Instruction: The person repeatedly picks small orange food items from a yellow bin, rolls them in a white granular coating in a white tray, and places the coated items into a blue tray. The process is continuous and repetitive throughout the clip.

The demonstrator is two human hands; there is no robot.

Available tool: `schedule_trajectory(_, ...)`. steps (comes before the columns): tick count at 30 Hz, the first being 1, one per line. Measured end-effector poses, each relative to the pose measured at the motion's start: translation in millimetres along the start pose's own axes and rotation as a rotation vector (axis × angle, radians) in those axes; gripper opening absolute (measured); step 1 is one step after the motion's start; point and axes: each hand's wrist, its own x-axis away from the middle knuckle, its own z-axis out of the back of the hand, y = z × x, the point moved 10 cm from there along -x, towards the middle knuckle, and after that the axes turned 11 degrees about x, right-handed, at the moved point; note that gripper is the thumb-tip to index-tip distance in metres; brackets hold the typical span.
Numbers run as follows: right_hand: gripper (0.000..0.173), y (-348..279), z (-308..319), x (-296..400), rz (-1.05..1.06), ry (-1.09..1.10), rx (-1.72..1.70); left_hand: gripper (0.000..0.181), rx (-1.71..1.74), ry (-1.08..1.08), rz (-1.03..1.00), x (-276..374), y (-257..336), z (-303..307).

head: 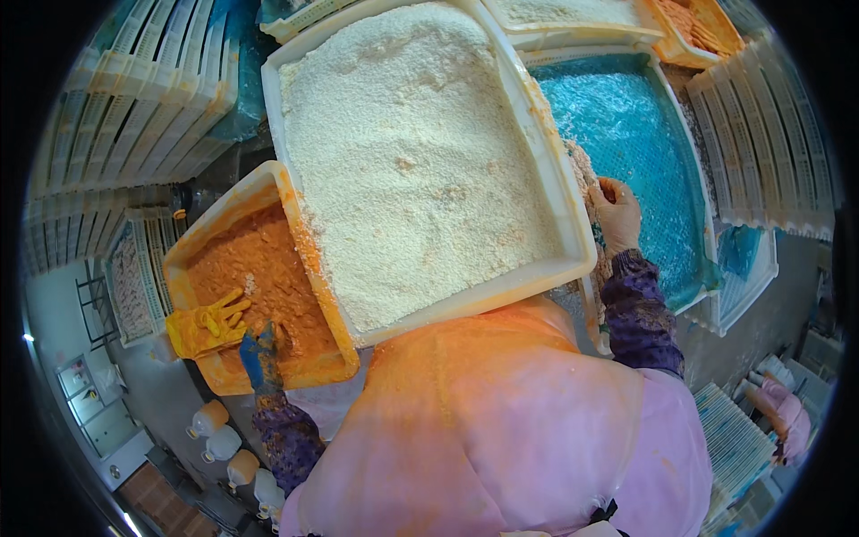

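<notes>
My left hand (260,356), in a stained blue glove, reaches into a tub of wet orange mixture (248,262). Its fingertips are partly sunk among lumps there, so what they hold is hidden. A pair of yellow rubber gloves (205,325) lies over that tub's left rim. Before me stands a large white tub (429,322) of pale crumbs (416,174). On its right, my right hand (616,211) has its fingers curled on a crumb-coated piece (582,164) at the left edge of a tray lined with blue mesh (624,127).
Stacked white slatted trays rise at the left (141,121) and right (758,134). Farther back are another crumb tub (570,12) and an orange tub (698,30). Large plastic jugs (221,443) stand on the floor. Another person (782,409) bends beside trays at lower right.
</notes>
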Motion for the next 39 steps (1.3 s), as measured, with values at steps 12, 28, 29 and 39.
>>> schedule_trajectory(12,0.07,-60.1,-13.9,35.1,-0.09,-0.379,-0.426,0.026,-0.322,0.034,-0.15,18.1,24.0,-76.8)
schedule_trajectory(28,0.073,-40.7,-8.5,42.2,0.102,-0.479,-0.484,0.03,0.15,-0.207,-0.388,64.0,147.2,-141.1)
schedule_trajectory(29,0.07,-47.8,2.8,39.6,0.143,-0.415,-0.481,0.03,0.17,-0.258,-0.373,76.5,168.6,-167.4)
schedule_trajectory(39,0.039,-225.1,-22.2,89.5,0.487,-0.63,-0.457,0.024,-0.383,-0.655,-0.147,104.5,116.5,-345.1)
